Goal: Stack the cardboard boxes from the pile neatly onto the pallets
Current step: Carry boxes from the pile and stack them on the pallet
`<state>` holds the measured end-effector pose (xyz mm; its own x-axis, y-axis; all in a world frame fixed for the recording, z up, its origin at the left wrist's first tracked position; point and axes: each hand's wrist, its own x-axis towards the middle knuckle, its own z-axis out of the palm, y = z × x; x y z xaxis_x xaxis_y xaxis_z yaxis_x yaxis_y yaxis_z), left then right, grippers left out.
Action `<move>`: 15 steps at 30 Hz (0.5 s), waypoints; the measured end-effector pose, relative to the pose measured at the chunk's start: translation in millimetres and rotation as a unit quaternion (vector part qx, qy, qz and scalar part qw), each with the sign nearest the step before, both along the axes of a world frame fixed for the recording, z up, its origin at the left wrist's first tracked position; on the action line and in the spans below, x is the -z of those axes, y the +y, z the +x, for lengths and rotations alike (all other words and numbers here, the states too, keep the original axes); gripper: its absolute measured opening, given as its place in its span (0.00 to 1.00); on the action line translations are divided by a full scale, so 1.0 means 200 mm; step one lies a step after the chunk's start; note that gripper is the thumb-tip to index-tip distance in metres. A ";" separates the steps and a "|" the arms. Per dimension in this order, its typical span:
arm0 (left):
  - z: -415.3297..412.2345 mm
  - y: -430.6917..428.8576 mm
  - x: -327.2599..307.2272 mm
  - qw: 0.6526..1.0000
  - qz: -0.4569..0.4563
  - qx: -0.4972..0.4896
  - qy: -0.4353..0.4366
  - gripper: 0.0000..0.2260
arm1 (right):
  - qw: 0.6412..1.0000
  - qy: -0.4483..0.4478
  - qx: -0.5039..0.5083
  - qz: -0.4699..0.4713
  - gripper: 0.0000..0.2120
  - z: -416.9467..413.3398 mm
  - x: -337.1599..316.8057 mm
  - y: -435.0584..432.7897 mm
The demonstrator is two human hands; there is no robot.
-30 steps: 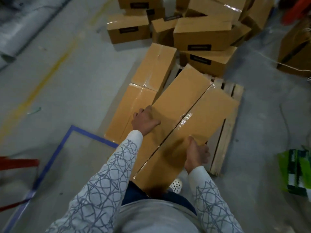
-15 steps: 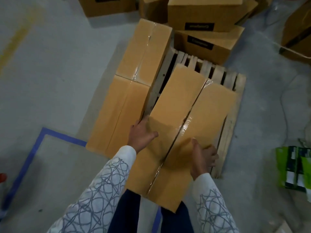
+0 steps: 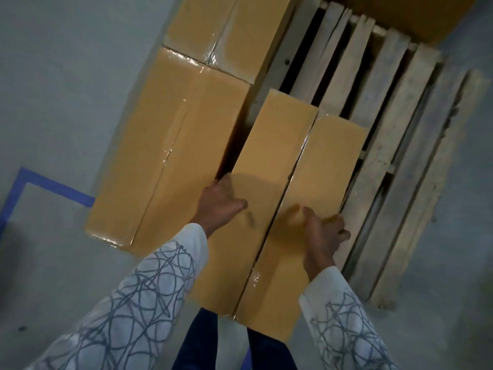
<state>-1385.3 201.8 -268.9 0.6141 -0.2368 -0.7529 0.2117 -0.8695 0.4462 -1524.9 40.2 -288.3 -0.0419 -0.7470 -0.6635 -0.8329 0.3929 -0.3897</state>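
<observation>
Left grip [image 3: 218, 205] holds the long carton [image 3: 269, 145] at its left edge, thumb on top, fingers down the side; right grip [image 3: 324, 236] clasps the right edge likewise; carton lies lengthwise over the pallet [image 3: 400, 124], just beside the near stacked box [image 3: 170, 145], dark gap btwn; near end overhangs twd the person's legs [image 3: 197, 343]; second box [image 3: 226, 28] sits beyond.

Bare pallet slats [image 3: 378, 108] right of boxes [image 3: 176, 145]

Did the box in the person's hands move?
Yes. The held box has slid back toward the camera: its far end now stops short of the seam between the placed boxes.
</observation>
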 end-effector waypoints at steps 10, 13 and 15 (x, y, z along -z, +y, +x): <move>-0.05 0.03 0.20 0.996 0.002 -0.075 0.050 0.34 | 0.997 -0.025 -0.015 0.077 0.45 -0.07 0.27 0.03; -0.08 0.05 0.19 0.994 -0.002 -0.100 0.053 0.34 | 0.997 -0.031 -0.002 0.077 0.47 -0.09 0.26 0.06; -0.09 0.06 0.19 0.991 -0.003 -0.121 0.060 0.37 | 0.996 -0.036 0.009 0.084 0.49 -0.09 0.24 0.07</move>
<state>-1403.2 213.2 -306.4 0.5593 -0.0985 -0.8231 0.4658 -0.7840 0.4103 -1542.3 54.6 -337.2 -0.0028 -0.6252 -0.7805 -0.7978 0.4720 -0.3751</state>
